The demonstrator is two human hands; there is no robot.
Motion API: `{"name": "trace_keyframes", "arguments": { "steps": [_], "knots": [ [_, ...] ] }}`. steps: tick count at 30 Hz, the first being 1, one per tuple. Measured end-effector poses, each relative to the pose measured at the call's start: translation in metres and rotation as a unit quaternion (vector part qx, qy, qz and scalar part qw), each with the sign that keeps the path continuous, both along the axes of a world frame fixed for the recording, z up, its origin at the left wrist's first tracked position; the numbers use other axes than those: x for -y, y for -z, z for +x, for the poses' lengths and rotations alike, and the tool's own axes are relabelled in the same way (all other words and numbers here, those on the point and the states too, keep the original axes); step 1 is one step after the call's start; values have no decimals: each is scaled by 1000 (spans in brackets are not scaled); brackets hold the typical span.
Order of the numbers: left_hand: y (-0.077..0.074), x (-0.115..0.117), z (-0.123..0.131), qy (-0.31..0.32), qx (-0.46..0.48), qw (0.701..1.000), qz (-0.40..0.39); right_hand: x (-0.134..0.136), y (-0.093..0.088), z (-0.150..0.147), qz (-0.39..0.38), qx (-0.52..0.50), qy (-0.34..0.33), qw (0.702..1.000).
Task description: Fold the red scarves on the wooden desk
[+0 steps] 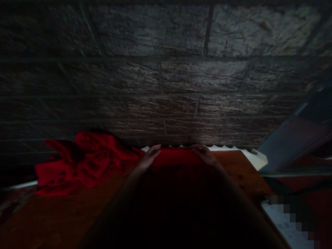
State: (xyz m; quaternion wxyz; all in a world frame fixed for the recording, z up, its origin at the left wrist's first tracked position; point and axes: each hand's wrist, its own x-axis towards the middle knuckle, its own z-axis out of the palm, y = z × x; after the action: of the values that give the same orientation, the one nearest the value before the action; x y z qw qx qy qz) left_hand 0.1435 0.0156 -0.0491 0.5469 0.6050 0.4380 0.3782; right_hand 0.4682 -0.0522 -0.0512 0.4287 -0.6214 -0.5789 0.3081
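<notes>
A red cloth (177, 156) lies flat on the brown wooden table (233, 166), close to the brick wall. My left hand (149, 157) rests on its left far corner with fingers bent onto the edge. My right hand (206, 155) rests on the right far corner in the same way. Whether the fingers pinch the cloth or only press on it is unclear in the dim light. My forearms and the near part of the cloth are in deep shadow.
A crumpled heap of red cloths (83, 160) lies on the table to the left. A dark brick wall (166, 69) stands right behind. A white scalloped edge (255, 157) shows at the table's far right. A grey slanted panel (293, 141) and papers (282, 224) are on the right.
</notes>
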Motion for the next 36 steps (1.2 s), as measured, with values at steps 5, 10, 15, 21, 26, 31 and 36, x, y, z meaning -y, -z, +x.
{"name": "trace_keyframes", "arguments": {
  "steps": [5, 10, 15, 21, 26, 31, 36],
  "knots": [
    [-1, -1, -7, 45, -45, 998, 29, 7, -7, 7, -1, -55, -61, 997],
    [1, -3, -9, 39, -27, 998, 34, 10, -9, 8, -34, -115, -52, 991],
    [-3, 1, -13, 53, -29, 998, 4, 15, -13, 13, -90, -120, -83, 985],
    [-8, 8, -25, 78, -64, 989, -104, 25, -23, 24, -194, -134, -134, 962],
    [-1, 2, -13, 37, -43, 998, 14, 19, -23, 20, -107, -92, -132, 981],
    [6, -2, -5, 15, -5, 999, 35, 12, -12, 15, -105, -84, -135, 982],
    [9, -3, -10, 26, -3, 999, 24, 13, -12, 14, -88, -91, -125, 984]
  ]
}}
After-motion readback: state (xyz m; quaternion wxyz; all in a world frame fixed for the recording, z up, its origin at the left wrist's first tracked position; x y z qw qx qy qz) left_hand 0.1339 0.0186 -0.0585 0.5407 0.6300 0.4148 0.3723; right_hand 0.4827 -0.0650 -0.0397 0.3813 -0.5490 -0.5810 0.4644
